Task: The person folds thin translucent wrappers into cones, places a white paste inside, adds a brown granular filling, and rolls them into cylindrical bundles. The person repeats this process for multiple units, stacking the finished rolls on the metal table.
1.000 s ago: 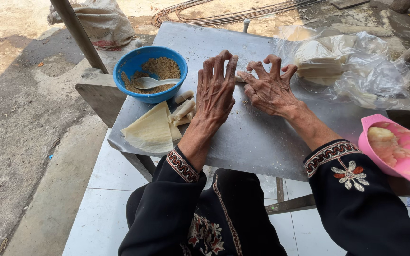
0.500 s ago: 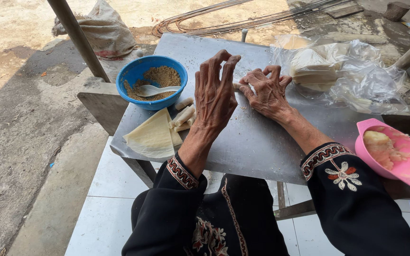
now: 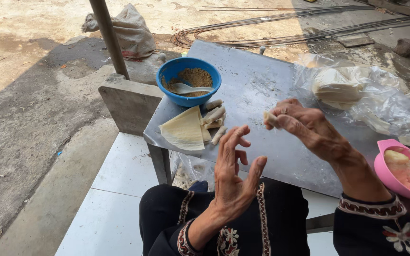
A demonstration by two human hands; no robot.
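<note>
right hand (image 3: 304, 123) pinches small roll (image 3: 270, 118), frame centre | left hand (image 3: 236, 175) open, empty | risk: loose pinch drops roll onto bench (image 3: 262, 85)

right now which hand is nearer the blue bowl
Left. The left hand is raised, open and empty, over the near table edge, below and right of the blue bowl. The right hand is farther right over the metal table, pinching a small roll.

A blue bowl (image 3: 189, 80) of brown filling with a spoon (image 3: 191, 88) sat on the metal table (image 3: 257, 90), beside pale wrapper sheets (image 3: 184, 130). A pink bowl (image 3: 404, 173) stood right.
</note>
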